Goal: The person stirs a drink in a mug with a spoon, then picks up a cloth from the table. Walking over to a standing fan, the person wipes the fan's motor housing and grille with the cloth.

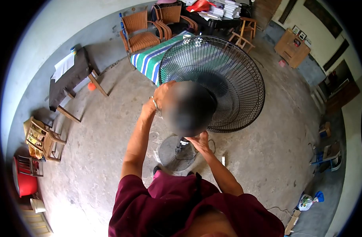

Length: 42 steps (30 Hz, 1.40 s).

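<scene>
A black pedestal fan (250, 85) stands in front of me, its round wire cage facing away to the right. Its dark motor housing (191, 108) is blurred and bulges toward me. My left hand (163, 95), with a bracelet at the wrist, is closed on the left side of the housing; some fingertips are hidden. Lower down, my right hand (200, 141) grips under the housing near the top of the pole, its fingers partly covered. The round base (165, 154) rests on the floor close to my feet.
Beyond the fan is a table with a green striped cloth (149, 63), beside wicker chairs (143, 39). A dark-covered table (76, 73) lines the left wall, near a small wooden chair (50, 142) and red tub (26, 179). A wooden cabinet (291, 49) stands far right.
</scene>
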### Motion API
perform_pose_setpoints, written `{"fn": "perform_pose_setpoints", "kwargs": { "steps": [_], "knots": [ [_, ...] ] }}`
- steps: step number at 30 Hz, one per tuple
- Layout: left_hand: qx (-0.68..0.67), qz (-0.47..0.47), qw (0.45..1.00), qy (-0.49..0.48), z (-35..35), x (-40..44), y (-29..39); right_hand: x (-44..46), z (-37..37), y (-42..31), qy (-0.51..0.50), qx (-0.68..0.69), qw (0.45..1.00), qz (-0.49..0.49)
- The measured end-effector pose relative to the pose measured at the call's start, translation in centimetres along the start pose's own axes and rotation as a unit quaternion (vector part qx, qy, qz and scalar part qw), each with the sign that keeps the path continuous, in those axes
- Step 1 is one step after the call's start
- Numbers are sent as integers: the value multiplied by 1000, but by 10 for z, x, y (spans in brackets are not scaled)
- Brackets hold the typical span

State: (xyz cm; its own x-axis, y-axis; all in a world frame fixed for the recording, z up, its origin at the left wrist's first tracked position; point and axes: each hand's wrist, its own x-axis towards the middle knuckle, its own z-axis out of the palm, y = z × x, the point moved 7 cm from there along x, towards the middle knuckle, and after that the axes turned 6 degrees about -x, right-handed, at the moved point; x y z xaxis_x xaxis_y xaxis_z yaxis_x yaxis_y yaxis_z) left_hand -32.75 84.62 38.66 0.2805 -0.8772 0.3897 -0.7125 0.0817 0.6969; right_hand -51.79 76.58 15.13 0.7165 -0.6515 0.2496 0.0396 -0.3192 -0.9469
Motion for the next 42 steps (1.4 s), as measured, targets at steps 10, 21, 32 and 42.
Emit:
{"fn": "perform_pose_setpoints", "kwargs": {
  "steps": [10,21,32,42],
  "knots": [
    [143,12,989,23,-22,13,92,-4,-4,-68,31,-143,981,-131],
    [225,8,954,-198,8,54,129,-5,-2,-58,36,-238,957,-160],
    [209,4,942,-264,14,67,144,-10,-16,-112,115,-211,955,-175],
    [415,124,846,-311,79,70,176,-10,-24,-115,151,-193,954,-173]
  ]
}}
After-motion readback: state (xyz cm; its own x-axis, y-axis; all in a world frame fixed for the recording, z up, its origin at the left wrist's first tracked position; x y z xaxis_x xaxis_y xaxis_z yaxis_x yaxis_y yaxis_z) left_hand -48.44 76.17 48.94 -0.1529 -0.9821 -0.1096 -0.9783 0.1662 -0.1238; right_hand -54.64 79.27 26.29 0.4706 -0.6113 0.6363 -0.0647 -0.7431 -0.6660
